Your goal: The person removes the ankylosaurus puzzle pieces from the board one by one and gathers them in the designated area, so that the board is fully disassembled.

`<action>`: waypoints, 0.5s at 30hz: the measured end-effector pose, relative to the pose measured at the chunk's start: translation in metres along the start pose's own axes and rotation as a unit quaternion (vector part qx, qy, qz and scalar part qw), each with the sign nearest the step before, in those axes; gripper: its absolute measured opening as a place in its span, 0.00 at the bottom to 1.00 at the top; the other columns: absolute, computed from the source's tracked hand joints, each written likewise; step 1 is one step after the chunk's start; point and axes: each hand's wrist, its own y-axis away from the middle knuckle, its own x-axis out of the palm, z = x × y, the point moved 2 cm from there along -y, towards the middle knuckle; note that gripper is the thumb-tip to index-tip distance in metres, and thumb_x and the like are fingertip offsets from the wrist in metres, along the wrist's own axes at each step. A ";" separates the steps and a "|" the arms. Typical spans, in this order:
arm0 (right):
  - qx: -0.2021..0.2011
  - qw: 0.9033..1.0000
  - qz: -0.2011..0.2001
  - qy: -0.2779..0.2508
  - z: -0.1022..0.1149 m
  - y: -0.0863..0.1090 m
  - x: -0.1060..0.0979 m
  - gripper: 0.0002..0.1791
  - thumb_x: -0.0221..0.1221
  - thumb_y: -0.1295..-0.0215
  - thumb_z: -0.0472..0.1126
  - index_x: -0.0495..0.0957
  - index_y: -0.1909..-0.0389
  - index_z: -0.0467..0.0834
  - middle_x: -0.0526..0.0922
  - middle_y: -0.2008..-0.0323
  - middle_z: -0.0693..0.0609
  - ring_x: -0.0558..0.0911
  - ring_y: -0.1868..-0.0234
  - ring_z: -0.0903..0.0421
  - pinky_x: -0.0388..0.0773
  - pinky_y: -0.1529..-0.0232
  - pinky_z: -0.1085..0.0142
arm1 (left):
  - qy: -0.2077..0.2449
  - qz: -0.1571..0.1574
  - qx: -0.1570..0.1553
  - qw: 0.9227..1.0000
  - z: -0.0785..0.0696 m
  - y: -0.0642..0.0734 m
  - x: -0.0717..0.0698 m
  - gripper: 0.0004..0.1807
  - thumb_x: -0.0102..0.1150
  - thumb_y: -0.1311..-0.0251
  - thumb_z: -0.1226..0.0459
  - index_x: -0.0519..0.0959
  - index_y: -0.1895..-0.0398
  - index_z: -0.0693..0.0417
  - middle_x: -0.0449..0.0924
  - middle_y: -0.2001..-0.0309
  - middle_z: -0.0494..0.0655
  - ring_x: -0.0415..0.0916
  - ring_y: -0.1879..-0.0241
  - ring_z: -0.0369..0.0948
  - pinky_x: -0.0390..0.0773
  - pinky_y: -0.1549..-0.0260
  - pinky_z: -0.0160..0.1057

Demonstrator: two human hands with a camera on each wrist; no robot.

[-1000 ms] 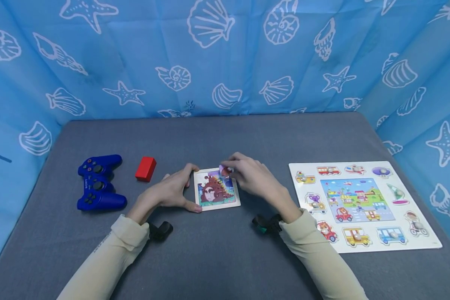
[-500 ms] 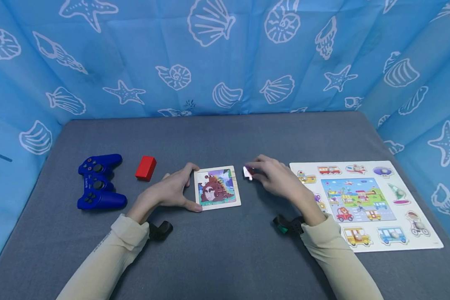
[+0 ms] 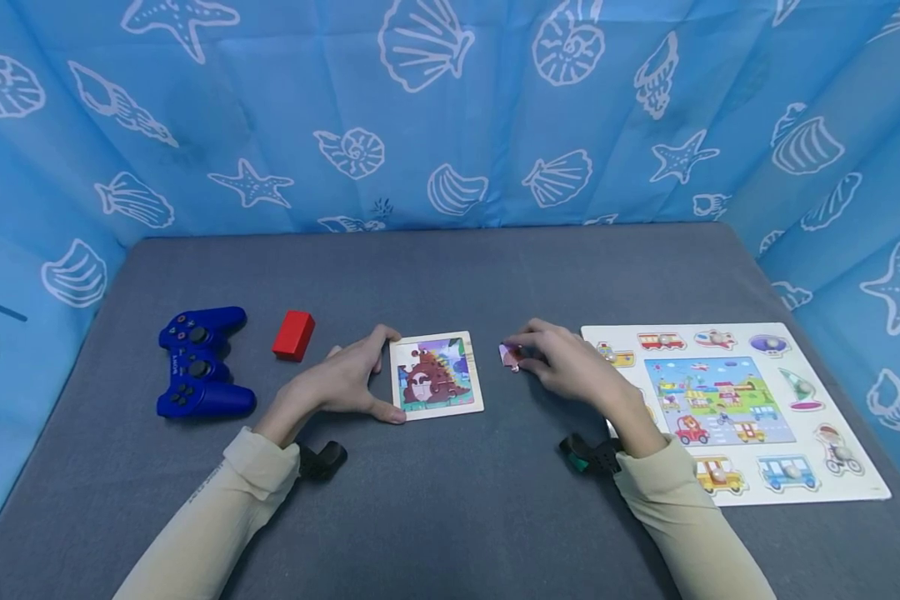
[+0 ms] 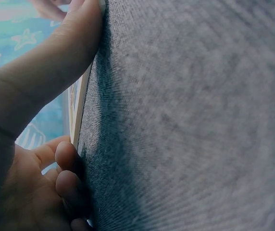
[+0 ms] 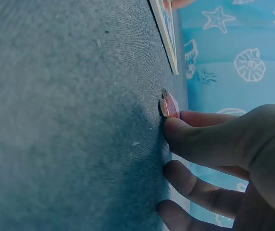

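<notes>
A small wooden jigsaw puzzle (image 3: 438, 382) with a brown dinosaur picture lies flat on the table in the head view. My left hand (image 3: 345, 377) grips its left side, thumb at the near corner and fingers at the far one. To the right of the puzzle, my right hand (image 3: 566, 362) pinches a purple and reddish jigsaw piece (image 3: 509, 356) low at the tabletop. In the right wrist view the piece (image 5: 170, 107) is tilted between thumb and index finger, the other fingers touching or nearly touching the cloth. My left fingers partly hide the puzzle's edge in the left wrist view.
A white peg puzzle board (image 3: 832, 492) with vehicle pieces lies at the right, partly behind my right forearm. Left of my left hand are a red block (image 3: 293, 335) and a blue game controller (image 3: 202, 362). A blue seashell curtain (image 3: 487, 108) hangs behind the grey table (image 3: 450, 517).
My right hand has moved right from the puzzle's far right corner, carrying the jigsaw piece away and lower to the tabletop. My left hand has stayed on the puzzle.
</notes>
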 end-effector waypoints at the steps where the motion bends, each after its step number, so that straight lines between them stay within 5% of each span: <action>1: 0.001 1.000 0.001 -0.001 0.000 0.000 0.000 0.18 0.62 0.31 0.31 0.83 0.42 0.38 0.83 0.52 0.44 0.80 0.60 0.53 0.76 0.59 0.56 | 0.000 0.000 0.000 1.000 0.000 0.000 0.000 0.58 0.81 0.56 0.44 0.56 0.27 0.50 0.71 0.53 0.51 0.69 0.55 0.44 0.57 0.56 0.45; 15: 0.012 1.000 0.026 0.001 0.001 0.000 -0.002 0.20 0.61 0.31 0.30 0.81 0.39 0.36 0.80 0.48 0.40 0.81 0.54 0.49 0.78 0.54 0.52 | 0.000 0.002 -0.002 1.000 -0.001 0.000 0.000 0.57 0.81 0.55 0.44 0.56 0.27 0.50 0.72 0.52 0.51 0.70 0.53 0.44 0.57 0.55 0.45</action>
